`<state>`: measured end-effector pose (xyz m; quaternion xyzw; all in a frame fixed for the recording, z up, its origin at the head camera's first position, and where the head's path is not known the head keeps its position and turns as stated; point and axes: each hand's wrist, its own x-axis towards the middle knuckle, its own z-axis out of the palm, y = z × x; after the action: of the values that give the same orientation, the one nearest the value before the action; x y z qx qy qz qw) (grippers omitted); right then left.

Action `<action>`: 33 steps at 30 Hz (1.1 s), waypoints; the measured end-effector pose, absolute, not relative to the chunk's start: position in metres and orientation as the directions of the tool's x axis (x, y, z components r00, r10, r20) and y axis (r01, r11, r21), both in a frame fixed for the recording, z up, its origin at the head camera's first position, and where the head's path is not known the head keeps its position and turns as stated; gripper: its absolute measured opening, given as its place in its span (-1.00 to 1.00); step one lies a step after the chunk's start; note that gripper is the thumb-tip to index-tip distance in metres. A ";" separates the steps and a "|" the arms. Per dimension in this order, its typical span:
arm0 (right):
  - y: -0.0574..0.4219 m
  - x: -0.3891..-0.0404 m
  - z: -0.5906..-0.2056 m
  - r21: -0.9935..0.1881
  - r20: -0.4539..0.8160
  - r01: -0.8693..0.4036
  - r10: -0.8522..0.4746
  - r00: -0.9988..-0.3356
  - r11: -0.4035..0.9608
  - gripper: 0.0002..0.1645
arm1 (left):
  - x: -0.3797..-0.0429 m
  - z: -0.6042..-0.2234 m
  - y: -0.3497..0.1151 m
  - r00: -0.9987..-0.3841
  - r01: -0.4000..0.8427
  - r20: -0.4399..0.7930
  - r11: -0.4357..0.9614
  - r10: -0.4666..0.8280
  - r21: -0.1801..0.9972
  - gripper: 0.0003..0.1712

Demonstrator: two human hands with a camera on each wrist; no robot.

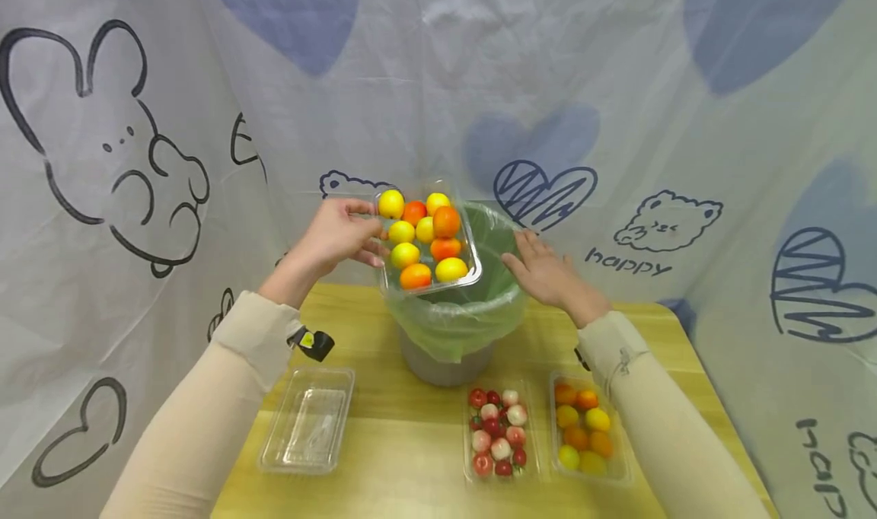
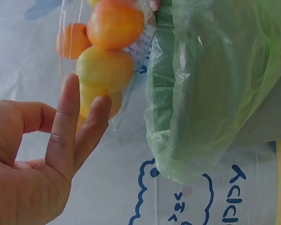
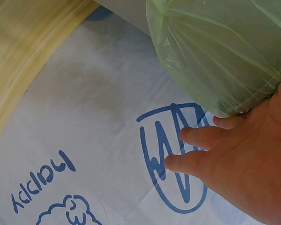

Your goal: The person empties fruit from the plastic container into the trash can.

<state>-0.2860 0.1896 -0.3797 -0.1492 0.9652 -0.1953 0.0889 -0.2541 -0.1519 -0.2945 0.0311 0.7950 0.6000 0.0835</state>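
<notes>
My left hand (image 1: 346,234) grips the left side of a clear plastic box (image 1: 473,275) filled with small yellow and orange fruits (image 1: 406,256). The box is held over the left part of a bin lined with a green plastic bag (image 1: 445,329). In the left wrist view, two fingers extend near the fruits (image 2: 105,68), close beside the bag's rim (image 2: 161,117). My right hand (image 1: 544,272) lies at the bin's right rim with fingers extended. Seen from the right wrist, that hand (image 3: 239,154) rests against the green bag (image 3: 220,56).
An empty clear box (image 1: 308,420) sits on the wooden table (image 1: 397,458) at front left. Front right are a box of red and pinkish-white fruits (image 1: 500,435) and a box of orange and yellow fruits (image 1: 582,435). Patterned curtains (image 1: 425,62) enclose the table.
</notes>
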 end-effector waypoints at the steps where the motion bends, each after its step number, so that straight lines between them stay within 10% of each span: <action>1: 0.189 -0.286 -0.379 -0.402 -0.113 -0.254 -0.323 -0.940 0.880 -0.04 | -0.255 -0.294 -0.151 -0.987 -0.045 -0.085 0.274 0.139 0.961 -0.41; 33: 0.191 -0.283 -0.374 -0.403 -0.123 -0.264 -0.337 -0.933 0.876 -0.03 | -0.284 -0.326 -0.125 -0.972 0.183 0.225 0.386 -0.064 0.904 -0.62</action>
<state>-0.2830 0.1905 -0.3738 -0.1558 0.9639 -0.1938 0.0950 -0.2842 -0.1246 -0.3256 0.0361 0.8250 0.5528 -0.1121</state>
